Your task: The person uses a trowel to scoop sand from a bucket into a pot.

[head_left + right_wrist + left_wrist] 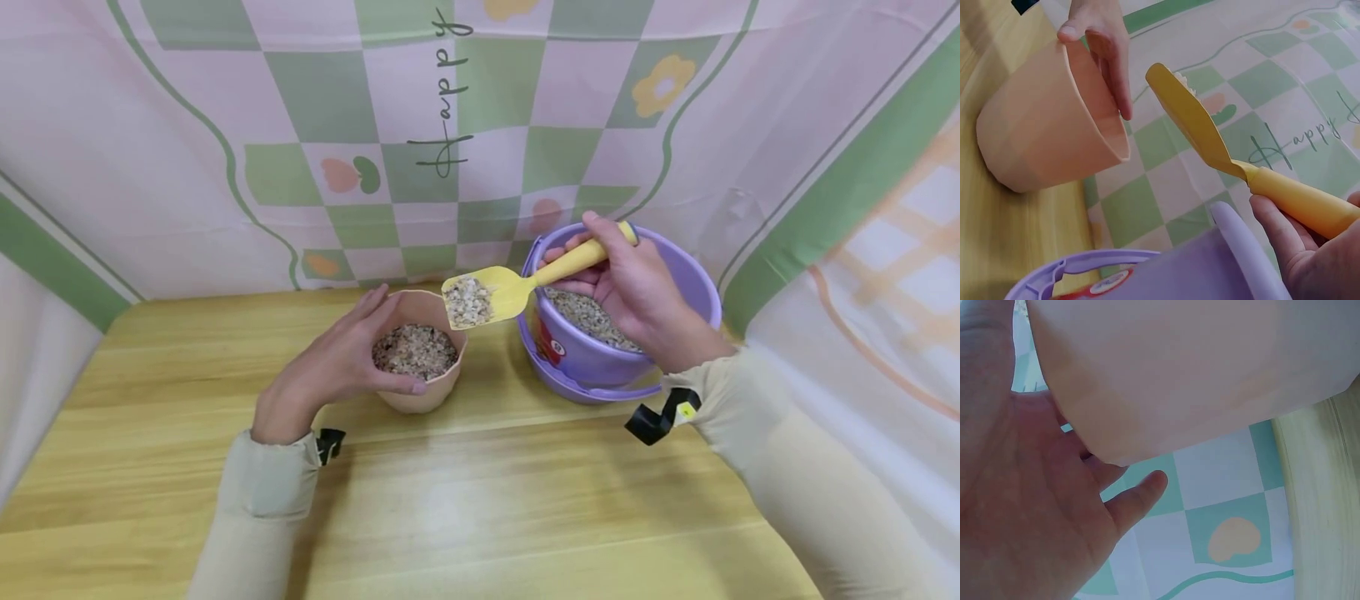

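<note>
My right hand (641,287) grips the handle of a yellow toy shovel (512,293). A small heap of coarse, light gravel (469,302) sits on the shovel's blade, which is held roughly level at the pot's right rim. Below and left of it stands a peach-coloured flower pot (420,400) with darker gravel (415,348) inside. My left hand (330,358) holds the pot from the left, thumb at the near rim and fingers round the far side. Under my right hand is a purple bucket (600,363) containing more gravel (588,317).
The bucket's purple handle (555,385) hangs down round its near side. Both containers stand on a wood-grain table (450,500). A checkered cloth (412,92) printed "Happy" rises right behind them, with white cloth panels at both sides.
</note>
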Tool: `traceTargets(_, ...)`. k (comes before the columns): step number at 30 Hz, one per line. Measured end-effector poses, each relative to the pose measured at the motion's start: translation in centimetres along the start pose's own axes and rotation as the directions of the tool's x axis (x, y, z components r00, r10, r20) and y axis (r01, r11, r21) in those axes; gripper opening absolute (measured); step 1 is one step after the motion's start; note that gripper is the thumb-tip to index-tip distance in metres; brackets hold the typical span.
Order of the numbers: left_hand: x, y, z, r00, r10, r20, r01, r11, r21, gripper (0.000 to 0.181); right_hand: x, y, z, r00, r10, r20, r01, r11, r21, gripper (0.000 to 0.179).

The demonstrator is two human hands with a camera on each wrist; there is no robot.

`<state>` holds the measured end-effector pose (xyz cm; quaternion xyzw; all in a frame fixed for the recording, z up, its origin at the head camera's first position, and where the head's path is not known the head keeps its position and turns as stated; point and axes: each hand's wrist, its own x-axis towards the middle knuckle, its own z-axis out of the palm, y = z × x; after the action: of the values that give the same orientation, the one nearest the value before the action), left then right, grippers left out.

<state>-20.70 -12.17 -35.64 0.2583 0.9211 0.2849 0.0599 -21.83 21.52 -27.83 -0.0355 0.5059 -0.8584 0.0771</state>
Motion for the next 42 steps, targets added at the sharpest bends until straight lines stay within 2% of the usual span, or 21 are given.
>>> traceTargets(6, -0.1, 0.0, 0.1, 0.999, -0.036, 0.019, 0.036, 0.999, -0.009, 0.137, 0.2, 0.6, 0.7, 1.000, -0.014, -0.005, 0.014, 0.999, -0.044, 0.033)
traceTargets(13, -0.3, 0.0, 0.1, 0.996, -0.077, 0.033, 0.078, 0.997, -0.011, 0.139, 0.3, 1.3, 1.6, 0.998, -0.043, -0.044, 0.036, 0.988, -0.151, 0.036)
traceTargets(24, -0.5, -0.5, 0.5, 0.998, -0.066, -0.007, 0.066, 0.998, 0.000, 0.137, 0.8, 2.2, 2.3, 0.996, -0.053, -0.075, 0.038, 0.981, -0.189, 0.033)
traceTargets(32, -0.7, -0.4, 0.5, 0.996, -0.092, -0.010, 0.092, 0.996, -0.003, 0.136, 0.9, 2.9, 3.1, 0.990, -0.082, -0.117, 0.048, 0.962, -0.268, 0.033)
traceTargets(37, -0.7, -0.3, 0.4, 0.995, -0.100, -0.008, 0.100, 0.995, 0.023, 0.136, 0.8, 3.1, 3.3, 0.990, -0.105, -0.096, 0.065, 0.935, -0.348, 0.033)
traceTargets(42, -0.6, -0.4, 0.5, 0.995, -0.100, -0.013, 0.100, 0.995, 0.021, 0.136, 0.8, 3.4, 3.5, 0.987, -0.151, -0.046, 0.113, 0.878, -0.465, 0.033)
